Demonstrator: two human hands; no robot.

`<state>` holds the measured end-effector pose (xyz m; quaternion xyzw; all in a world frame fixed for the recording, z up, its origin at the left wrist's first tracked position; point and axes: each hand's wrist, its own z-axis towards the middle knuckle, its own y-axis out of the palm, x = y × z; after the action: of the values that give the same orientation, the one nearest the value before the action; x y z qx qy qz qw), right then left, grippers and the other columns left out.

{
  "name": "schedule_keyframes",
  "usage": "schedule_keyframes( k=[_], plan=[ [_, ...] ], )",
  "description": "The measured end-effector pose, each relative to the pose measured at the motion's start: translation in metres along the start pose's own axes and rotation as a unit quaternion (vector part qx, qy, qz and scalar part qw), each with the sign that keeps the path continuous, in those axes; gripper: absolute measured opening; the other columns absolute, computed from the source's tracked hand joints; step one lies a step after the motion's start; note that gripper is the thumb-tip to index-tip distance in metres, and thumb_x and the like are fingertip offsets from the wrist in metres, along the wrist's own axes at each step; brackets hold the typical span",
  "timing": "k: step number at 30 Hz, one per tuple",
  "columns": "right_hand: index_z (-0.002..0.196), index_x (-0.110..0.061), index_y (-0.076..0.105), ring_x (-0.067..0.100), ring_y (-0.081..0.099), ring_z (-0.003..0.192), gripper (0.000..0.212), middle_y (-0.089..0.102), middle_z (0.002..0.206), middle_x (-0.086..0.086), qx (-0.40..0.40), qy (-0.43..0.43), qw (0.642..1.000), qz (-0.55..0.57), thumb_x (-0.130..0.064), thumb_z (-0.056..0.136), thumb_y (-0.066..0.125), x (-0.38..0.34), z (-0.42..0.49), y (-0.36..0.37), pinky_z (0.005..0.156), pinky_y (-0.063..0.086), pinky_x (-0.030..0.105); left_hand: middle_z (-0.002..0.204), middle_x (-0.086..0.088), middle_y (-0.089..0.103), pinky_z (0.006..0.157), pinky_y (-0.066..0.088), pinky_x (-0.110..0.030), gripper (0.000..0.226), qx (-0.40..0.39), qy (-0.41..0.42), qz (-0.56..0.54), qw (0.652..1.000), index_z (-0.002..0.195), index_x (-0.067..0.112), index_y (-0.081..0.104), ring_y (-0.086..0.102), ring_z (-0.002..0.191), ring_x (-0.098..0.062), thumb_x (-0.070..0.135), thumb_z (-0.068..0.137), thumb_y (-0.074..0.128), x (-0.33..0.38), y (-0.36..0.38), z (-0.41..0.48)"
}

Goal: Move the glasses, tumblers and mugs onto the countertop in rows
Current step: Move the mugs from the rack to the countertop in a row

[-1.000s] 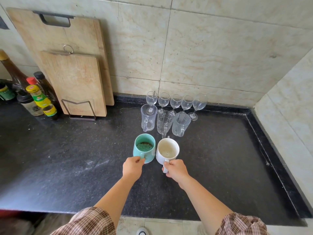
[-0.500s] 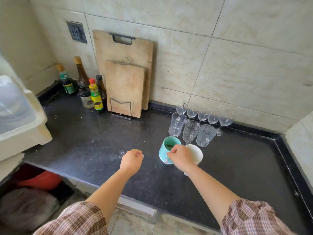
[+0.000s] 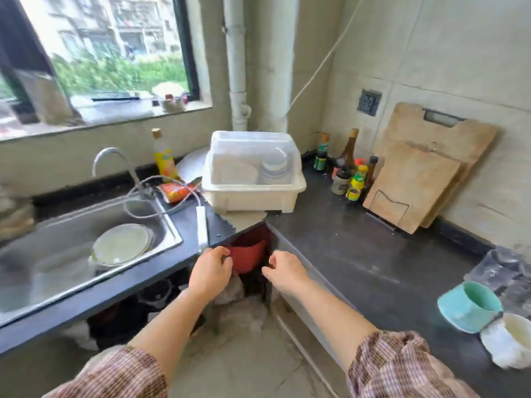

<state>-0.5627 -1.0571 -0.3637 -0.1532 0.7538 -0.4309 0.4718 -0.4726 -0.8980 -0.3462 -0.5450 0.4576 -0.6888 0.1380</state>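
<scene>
A teal mug (image 3: 469, 307) and a white mug (image 3: 510, 341) stand side by side on the dark countertop (image 3: 359, 254) at the far right edge of the view. Behind them, blurred clear glass tumblers (image 3: 501, 272) are partly cut off by the frame. My left hand (image 3: 211, 271) and my right hand (image 3: 284, 271) hang in the air over the gap where the two counters meet, well left of the mugs. Both hands hold nothing, with fingers loosely curled and apart.
A white covered dish rack (image 3: 253, 173) with plates sits in the counter corner. Sauce bottles (image 3: 349, 173) and two wooden cutting boards (image 3: 422, 173) line the right wall. To the left are a steel sink (image 3: 86, 242) with plates, a tap and a white power strip (image 3: 202, 225).
My view has swung left from the glassware to the sink corner. Both hands have let go of the mugs and moved left, off the counter.
</scene>
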Motion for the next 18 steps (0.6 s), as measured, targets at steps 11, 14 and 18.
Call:
schedule_keyframes(
  k=[11,14,18],
  plan=[
    [0.118,-0.008,0.052,0.031,0.054,0.113,0.038,0.055,0.125,0.013,-0.113,-0.25,0.951,-0.141,-0.034,0.09,0.054,-0.257,0.0,0.13,0.087,0.044,0.036,0.123,-0.014,0.052,0.097,0.04,-0.041,0.034,0.142,-0.19,0.095,0.967,0.123,0.015,0.056,0.048,0.116,-0.032,0.025,0.093,0.043,-0.194,-0.198,-0.062],
    [0.125,-0.009,0.049,0.031,0.054,0.111,0.043,0.055,0.127,0.012,-0.125,-0.304,0.933,-0.146,-0.034,0.091,0.053,-0.326,0.008,0.154,0.085,0.044,0.036,0.126,-0.017,0.052,0.098,0.041,-0.041,0.034,0.18,-0.219,0.119,0.952,0.123,0.011,0.053,0.049,0.117,-0.033,0.024,0.094,0.044,-0.236,-0.247,-0.067],
    [0.129,-0.008,0.047,0.031,0.049,0.12,0.046,0.051,0.133,0.012,-0.117,-0.378,0.903,-0.165,-0.037,0.093,0.052,-0.414,0.021,0.191,0.097,0.042,0.039,0.126,-0.015,0.053,0.095,0.04,-0.04,0.035,0.205,-0.254,0.132,0.936,0.125,0.011,0.052,0.051,0.115,-0.032,0.025,0.094,0.043,-0.29,-0.307,-0.07]
  ],
)
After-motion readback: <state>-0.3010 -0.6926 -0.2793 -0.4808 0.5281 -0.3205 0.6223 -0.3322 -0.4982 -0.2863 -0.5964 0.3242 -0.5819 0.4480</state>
